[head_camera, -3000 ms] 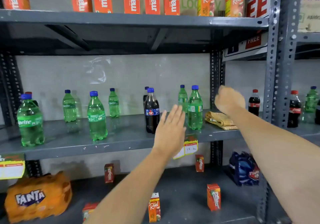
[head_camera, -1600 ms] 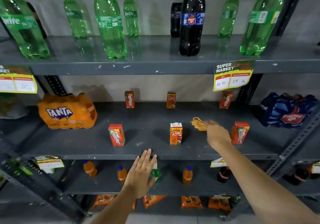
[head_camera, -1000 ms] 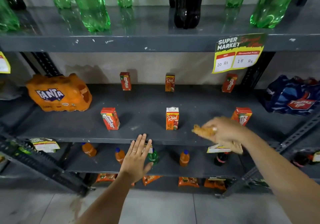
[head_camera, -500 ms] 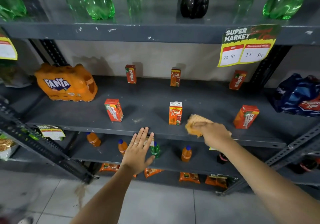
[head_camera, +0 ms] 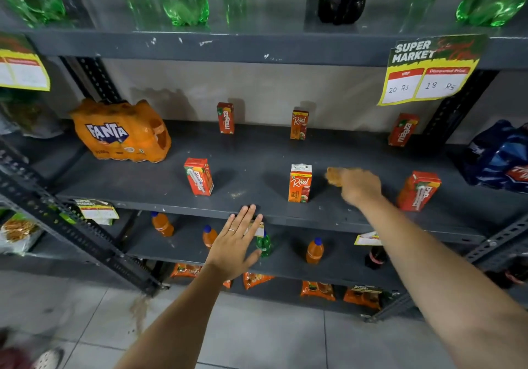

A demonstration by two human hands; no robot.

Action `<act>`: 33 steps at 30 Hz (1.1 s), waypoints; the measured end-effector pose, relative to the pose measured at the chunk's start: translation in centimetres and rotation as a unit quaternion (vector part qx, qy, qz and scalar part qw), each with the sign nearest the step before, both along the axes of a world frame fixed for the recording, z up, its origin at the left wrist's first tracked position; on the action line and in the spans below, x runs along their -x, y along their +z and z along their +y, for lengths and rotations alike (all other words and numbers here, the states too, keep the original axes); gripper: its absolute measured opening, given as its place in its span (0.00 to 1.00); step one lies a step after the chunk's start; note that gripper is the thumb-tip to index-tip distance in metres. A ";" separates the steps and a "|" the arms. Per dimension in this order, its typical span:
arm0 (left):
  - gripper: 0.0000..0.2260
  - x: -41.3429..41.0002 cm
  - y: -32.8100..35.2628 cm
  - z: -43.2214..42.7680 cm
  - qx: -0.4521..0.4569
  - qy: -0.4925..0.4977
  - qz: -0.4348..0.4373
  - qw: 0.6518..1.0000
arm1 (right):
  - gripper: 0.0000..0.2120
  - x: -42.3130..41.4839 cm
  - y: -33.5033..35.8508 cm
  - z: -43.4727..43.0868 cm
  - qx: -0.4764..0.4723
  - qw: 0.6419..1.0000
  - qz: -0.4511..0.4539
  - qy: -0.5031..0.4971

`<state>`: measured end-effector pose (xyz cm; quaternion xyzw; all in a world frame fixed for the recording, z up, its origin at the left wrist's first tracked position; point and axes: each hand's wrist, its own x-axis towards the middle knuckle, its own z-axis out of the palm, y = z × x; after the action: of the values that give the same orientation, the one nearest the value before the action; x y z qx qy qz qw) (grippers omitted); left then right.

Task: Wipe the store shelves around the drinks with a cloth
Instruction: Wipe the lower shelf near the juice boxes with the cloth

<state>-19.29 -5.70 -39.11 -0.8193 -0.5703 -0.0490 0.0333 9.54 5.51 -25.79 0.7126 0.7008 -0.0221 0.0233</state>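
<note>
My right hand [head_camera: 360, 187] is closed on a yellow-orange cloth [head_camera: 333, 176] and presses it onto the dark grey middle shelf [head_camera: 257, 165], between a Real juice carton [head_camera: 299, 183] and a red Maaza carton [head_camera: 417, 190]. The cloth is blurred and mostly hidden under the fingers. My left hand [head_camera: 235, 243] is open with fingers spread, its fingertips at the shelf's front edge, holding nothing. Another red carton [head_camera: 199, 176] stands left of the Real carton. Small cartons line the back of the shelf.
An orange Fanta pack [head_camera: 121, 131] sits at the shelf's left, a blue bottle pack [head_camera: 500, 157] at the right. Green and dark bottles stand on the shelf above, with a price tag [head_camera: 431, 71] hanging from its edge. Small orange bottles fill the shelf below.
The view dropped from the bottle shelf to the carton shelf. My right hand carried the cloth down and now slides it farther back and right on the shelf. My left hand stays open.
</note>
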 end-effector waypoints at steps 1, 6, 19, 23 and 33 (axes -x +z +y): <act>0.34 0.3 0.0 0.0 -0.004 0.000 -0.018 1.000 | 0.21 0.6 -1.2 -0.7 0.019 1.000 -0.008 -0.001; 0.31 3.8 -0.7 -0.2 -0.003 0.016 -0.066 0.998 | 0.23 3.3 -2.9 -3.9 0.064 0.995 -0.075 0.021; 0.32 12.3 -0.1 1.2 0.010 -0.088 0.057 0.994 | 0.13 19.0 4.5 -4.4 -0.035 0.994 0.093 0.036; 0.33 13.0 0.1 1.9 0.016 -0.120 0.072 0.990 | 0.19 23.7 1.4 -1.0 0.026 0.999 -0.001 0.047; 0.31 14.5 0.5 2.3 0.029 -0.186 -0.007 0.982 | 0.22 24.4 -1.4 -9.5 0.104 0.986 -0.103 0.085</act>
<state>-33.76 -3.40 -38.63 -0.9113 -0.4095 -0.0434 -0.0040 -14.88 -3.97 -27.23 0.6424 0.7469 -0.0192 0.1706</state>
